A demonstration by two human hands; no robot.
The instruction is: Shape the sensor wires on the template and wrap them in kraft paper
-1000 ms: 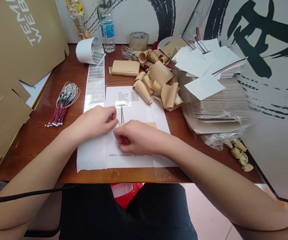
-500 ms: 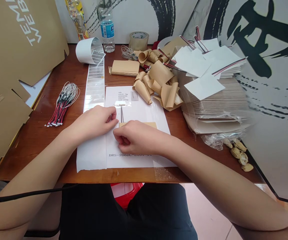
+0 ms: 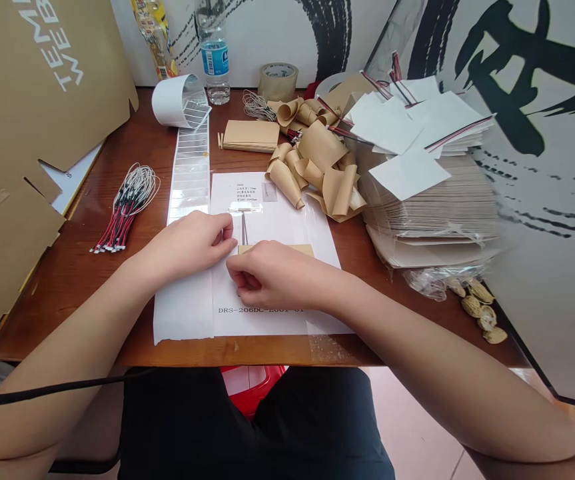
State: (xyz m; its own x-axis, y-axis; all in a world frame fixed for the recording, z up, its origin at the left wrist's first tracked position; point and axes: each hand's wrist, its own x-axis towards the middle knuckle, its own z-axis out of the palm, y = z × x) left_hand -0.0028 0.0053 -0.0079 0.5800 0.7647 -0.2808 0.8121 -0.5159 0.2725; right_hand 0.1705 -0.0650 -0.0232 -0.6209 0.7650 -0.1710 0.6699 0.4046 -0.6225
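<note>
The left hand (image 3: 204,243) lies low over the strip (image 3: 187,173) and the left edge of the sheet (image 3: 262,323), its fingers curled and the thumb drawn up to them; whether anything is pinched there cannot be told. The right hand (image 3: 267,273) is just beside it, a little nearer the desk's front edge, also bent into a loose fist with the thumb against the fingers, and again its fingertips hide whatever they may grip. The card (image 3: 297,250), brown and mostly covered by the right hand, lies on the sheet, its far edge showing beyond the knuckles. Between the hands and the printed lines at the top of the sheet, a thin dark shape runs down toward the card. The strip comes from a roll (image 3: 167,103) at the back of the desk (image 3: 82,280), passes under the left hand and ends blank near the front edge. Left of it lie the wires (image 3: 127,207), white at one end and red and black at the other. Beyond the sheet are a brown stack (image 3: 250,135), curled brown paper (image 3: 322,147), tape (image 3: 278,83) and a bottle (image 3: 216,70). To the right, white cards (image 3: 402,123) lie on a pile (image 3: 432,213) partly wrapped in clear plastic, with shells (image 3: 487,317) near its front. A carton (image 3: 32,133) stands at the far left.
</note>
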